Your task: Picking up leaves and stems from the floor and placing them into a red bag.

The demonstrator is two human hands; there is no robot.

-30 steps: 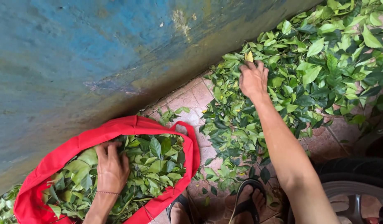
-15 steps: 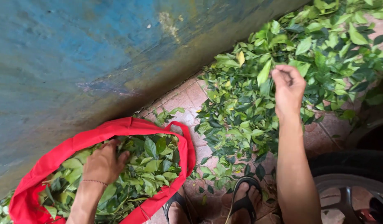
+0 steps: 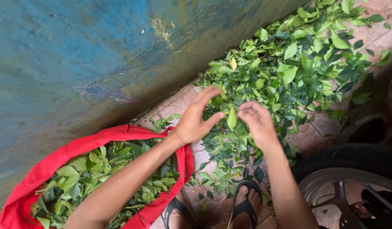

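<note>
Both your hands meet over the leaf pile (image 3: 289,72). Left hand (image 3: 198,121) pinches a leaf (image 3: 231,118) between thumb and fingers, its long axis hanging down; right hand (image 3: 257,123) sits just right of it, fingers curled narrow around a sprig's stem. Red bag (image 3: 98,140) of leaves lies lower left, nearer your left arm.

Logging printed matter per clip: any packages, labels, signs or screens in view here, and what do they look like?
No labels, signs or screens in view.
Red bag: the only container, lower left by the blue wall, soft, open-topped, plain red, filled with green leaves.
</note>
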